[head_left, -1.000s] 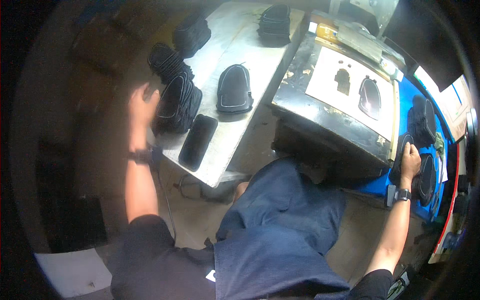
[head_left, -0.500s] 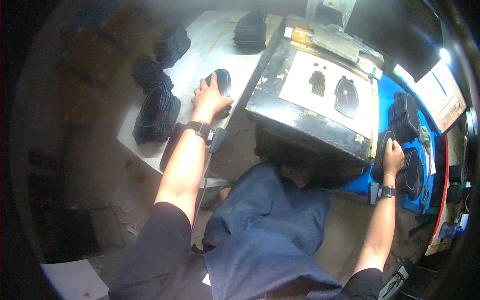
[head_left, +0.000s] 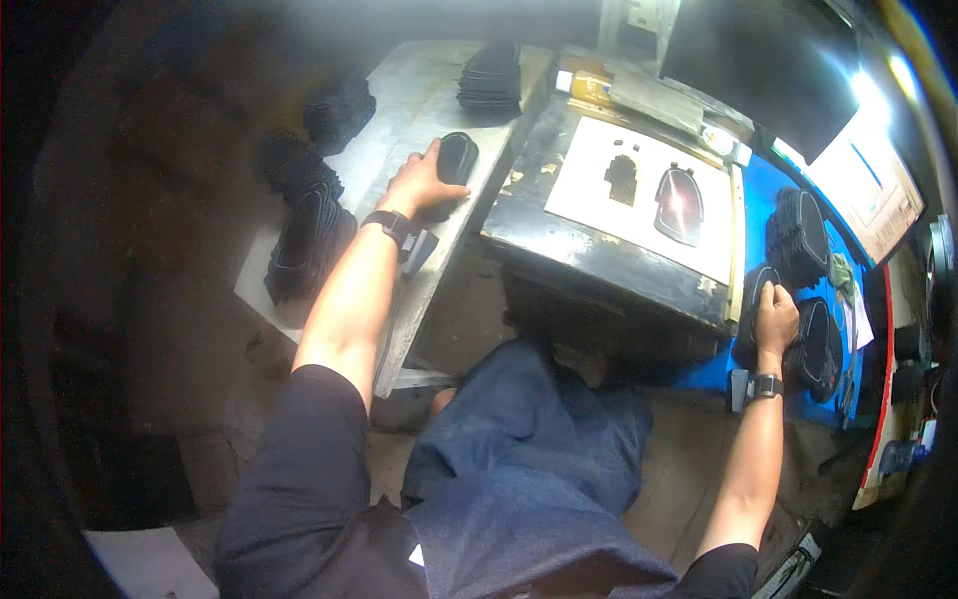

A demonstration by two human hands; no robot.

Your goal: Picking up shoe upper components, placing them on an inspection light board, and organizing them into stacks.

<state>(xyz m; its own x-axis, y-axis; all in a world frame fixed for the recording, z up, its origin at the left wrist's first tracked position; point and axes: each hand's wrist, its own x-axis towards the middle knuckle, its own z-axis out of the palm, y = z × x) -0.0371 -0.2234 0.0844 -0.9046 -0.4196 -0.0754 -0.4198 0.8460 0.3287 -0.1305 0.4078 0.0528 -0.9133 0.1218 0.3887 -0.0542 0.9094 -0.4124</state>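
Observation:
My left hand is closed round a small stack of black oval pieces on the pale left table, with its thumb across the near part. The fingertips are partly hidden. Over on the blue surface at the right, my right hand has its fingers curled on another black oval stack. Beside that hand rest a near stack of similar pieces and a taller one farther back. One flat black oval piece lies on the white board between my hands, with a reddish light on it.
More black stacks line the left table's outer edge, and another stands at its far end. Beyond the white board are a yellow bottle and a metal bar. A lit screen leans at the far right.
My left hand has shifted to the left side of its stack, showing more of the top piece. My right hand stays at its stack. The whole view has shifted slightly.

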